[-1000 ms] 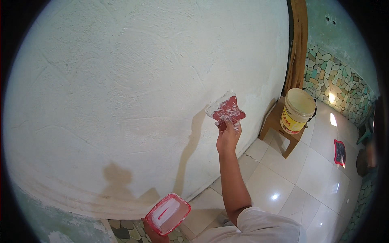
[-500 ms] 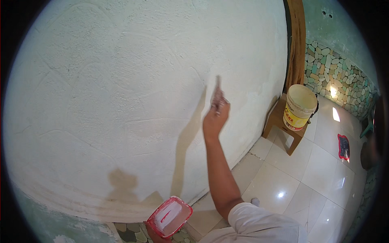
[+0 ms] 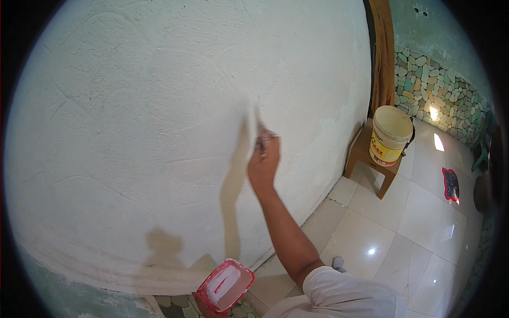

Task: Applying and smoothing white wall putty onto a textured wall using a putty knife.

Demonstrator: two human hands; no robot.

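Observation:
My right hand is raised in front of the white wall, closed round a slim, white-smeared hand tool. Motion blurs the tool's thin upper end, which is at or close to the wall surface; whether it is a brush or a putty knife I cannot tell. Low in the picture, my left hand grips a red rectangular tub by its lower left side. White paste or paint coats the tub's inside and rim. Most of the left hand's fingers are hidden under the tub.
At the right, a pale bucket with a yellow label stands on a small brown stool by the wall. A red-edged dark object lies on the tiled floor. Brown cloth hangs past the wall's right edge.
My right hand and its tool have swung left and slightly down across the wall. The tub in my left hand has shifted only slightly in the picture.

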